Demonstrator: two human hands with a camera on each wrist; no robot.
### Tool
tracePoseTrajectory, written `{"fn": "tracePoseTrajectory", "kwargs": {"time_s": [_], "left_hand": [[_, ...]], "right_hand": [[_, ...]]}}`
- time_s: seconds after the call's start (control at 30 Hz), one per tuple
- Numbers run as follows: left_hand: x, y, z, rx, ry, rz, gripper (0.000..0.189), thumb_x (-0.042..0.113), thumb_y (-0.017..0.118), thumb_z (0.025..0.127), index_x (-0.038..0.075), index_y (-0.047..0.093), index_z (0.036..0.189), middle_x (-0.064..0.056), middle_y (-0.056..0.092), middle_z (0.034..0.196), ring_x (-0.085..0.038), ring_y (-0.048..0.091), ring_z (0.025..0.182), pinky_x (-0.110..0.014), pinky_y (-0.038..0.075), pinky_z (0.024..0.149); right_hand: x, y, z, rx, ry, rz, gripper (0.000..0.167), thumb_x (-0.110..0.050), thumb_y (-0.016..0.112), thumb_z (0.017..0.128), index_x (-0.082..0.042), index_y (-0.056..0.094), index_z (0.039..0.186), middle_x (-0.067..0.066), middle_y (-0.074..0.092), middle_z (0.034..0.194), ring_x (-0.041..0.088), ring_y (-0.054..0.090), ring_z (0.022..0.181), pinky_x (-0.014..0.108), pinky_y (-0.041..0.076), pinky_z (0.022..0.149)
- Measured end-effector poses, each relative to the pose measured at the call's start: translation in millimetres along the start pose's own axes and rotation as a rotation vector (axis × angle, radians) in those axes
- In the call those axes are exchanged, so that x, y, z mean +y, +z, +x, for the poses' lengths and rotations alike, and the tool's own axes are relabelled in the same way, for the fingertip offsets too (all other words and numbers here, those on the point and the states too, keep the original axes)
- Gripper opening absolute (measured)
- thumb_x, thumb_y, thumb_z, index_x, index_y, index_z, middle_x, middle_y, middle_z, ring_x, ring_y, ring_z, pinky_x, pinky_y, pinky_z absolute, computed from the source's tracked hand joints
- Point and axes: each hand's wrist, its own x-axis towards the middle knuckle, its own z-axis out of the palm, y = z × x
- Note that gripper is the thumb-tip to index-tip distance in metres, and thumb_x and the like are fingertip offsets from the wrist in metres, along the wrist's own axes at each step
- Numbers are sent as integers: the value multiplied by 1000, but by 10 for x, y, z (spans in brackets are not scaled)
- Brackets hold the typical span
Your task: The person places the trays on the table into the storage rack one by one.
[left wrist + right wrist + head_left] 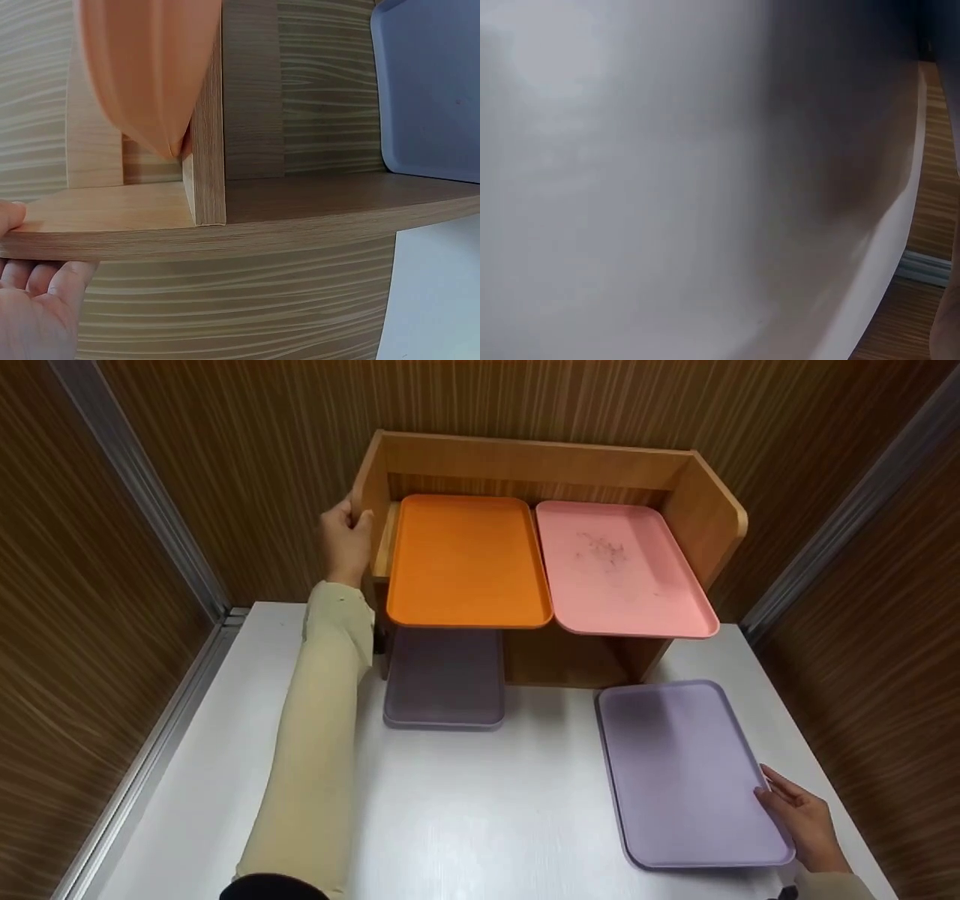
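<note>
My left hand (346, 540) grips the left side panel of a small wooden shelf (536, 456), thumb on the inner face and fingers outside, as the left wrist view (41, 300) also shows. At the lower right, my right hand (806, 819) holds a purple tray (686, 780) by its right edge, thumb over the rim. On the shelf's upper board lie an orange tray (471, 562) and, beside it, a pink tray (622, 570) with dark marks. Another purple tray (445, 682) sits in the lower left space, its front sticking out.
The shelf stands on a white table (465, 810) against a wood-grain back wall (540, 397). Similar walls with metal strips close in both sides. In the right wrist view the white tabletop (630, 187) fills most of the picture.
</note>
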Motion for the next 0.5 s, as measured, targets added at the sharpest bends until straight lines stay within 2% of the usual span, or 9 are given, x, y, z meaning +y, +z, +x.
{"fn": "tracePoseTrajectory", "kwargs": {"time_s": [0.1, 0.2, 0.3, 0.5], "left_hand": [[11, -8, -2, -6, -2, -15, 27, 3, 51, 96, -3, 62, 119, -15, 61, 123, -20, 57, 105, -31, 48, 93], [15, -8, -1, 1, 7, -9, 26, 3, 51, 95, -3, 63, 118, -16, 62, 122, -21, 58, 102, -31, 49, 93], [14, -3, -4, 13, 17, 8, 23, 3, 52, 95, -5, 64, 113, -17, 63, 118, -19, 58, 96, -30, 50, 89], [7, 8, 2, 22, 16, 0, 19, 3, 52, 95, -8, 64, 106, -19, 63, 110, -19, 53, 87, -29, 48, 80]], "right_hand": [[-57, 32, -31, 2, 24, 32, 42, -18, 67, 88, -38, 59, 124, -30, 62, 94, -3, 64, 83, 20, 54, 67], [-111, 62, -55, 1, 54, 20, 36, -21, 68, 88, -45, 63, 113, -30, 63, 92, 1, 65, 80, 23, 55, 66], [-151, 108, -71, -10, 66, -7, 33, -22, 67, 88, -47, 64, 110, -29, 64, 92, 4, 66, 79, 25, 56, 66], [-215, 296, -79, -49, 64, 24, 31, -20, 65, 90, -45, 66, 110, -22, 68, 94, 11, 67, 78, 29, 57, 66]]}}
